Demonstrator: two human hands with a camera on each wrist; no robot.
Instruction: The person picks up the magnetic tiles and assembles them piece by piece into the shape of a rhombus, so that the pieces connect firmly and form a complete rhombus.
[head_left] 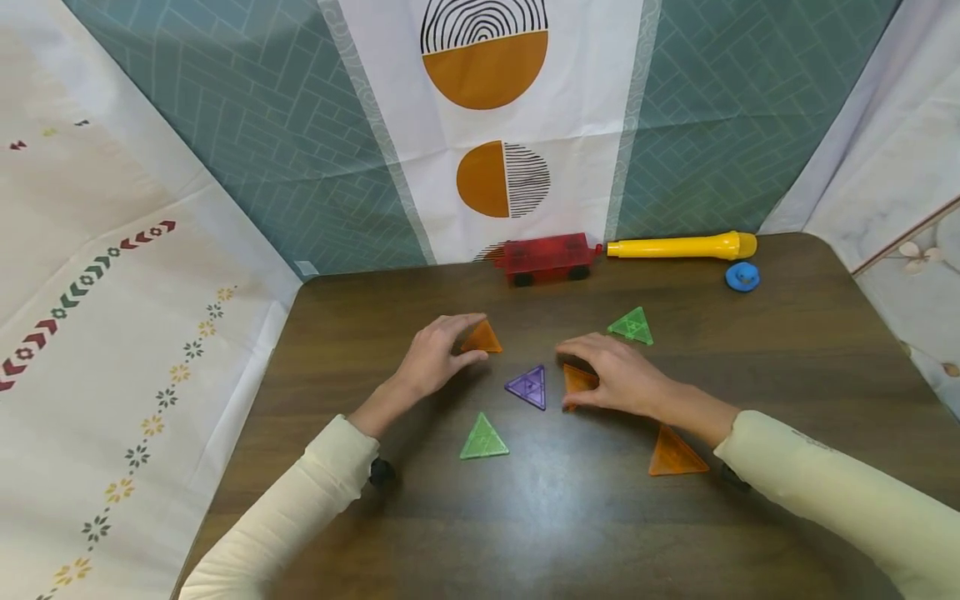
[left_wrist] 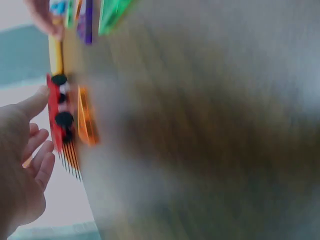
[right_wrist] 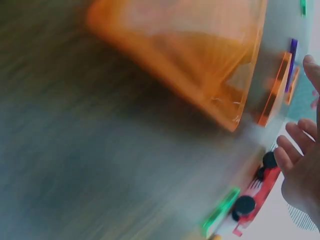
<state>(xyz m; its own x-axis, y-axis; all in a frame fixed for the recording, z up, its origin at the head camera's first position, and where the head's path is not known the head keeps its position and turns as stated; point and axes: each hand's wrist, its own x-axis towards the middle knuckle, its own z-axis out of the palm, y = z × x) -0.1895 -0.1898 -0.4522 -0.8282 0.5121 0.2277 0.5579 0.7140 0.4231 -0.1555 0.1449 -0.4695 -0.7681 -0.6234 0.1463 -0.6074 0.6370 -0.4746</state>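
Note:
My left hand (head_left: 438, 357) hovers at the left of an orange translucent triangle tile (head_left: 483, 337), fingers and thumb spread. In the left wrist view a gap shows between that hand (left_wrist: 25, 160) and the tile (left_wrist: 86, 120). My right hand (head_left: 618, 375) reaches over a second orange triangle tile (head_left: 577, 381), fingers and thumb apart on either side of it. The right wrist view shows this hand (right_wrist: 302, 160) holding nothing. Between both hands lies a purple triangle tile (head_left: 529, 387). A third orange tile (head_left: 675, 454) lies below my right wrist.
One green triangle tile (head_left: 483, 438) lies at front centre, another (head_left: 633, 325) beyond my right hand. Along the back edge stand a red toy wagon (head_left: 547, 257), a yellow toy microphone (head_left: 682, 247) and a blue rubber duck (head_left: 742, 277). Cloths hang behind the wooden table (head_left: 480, 542).

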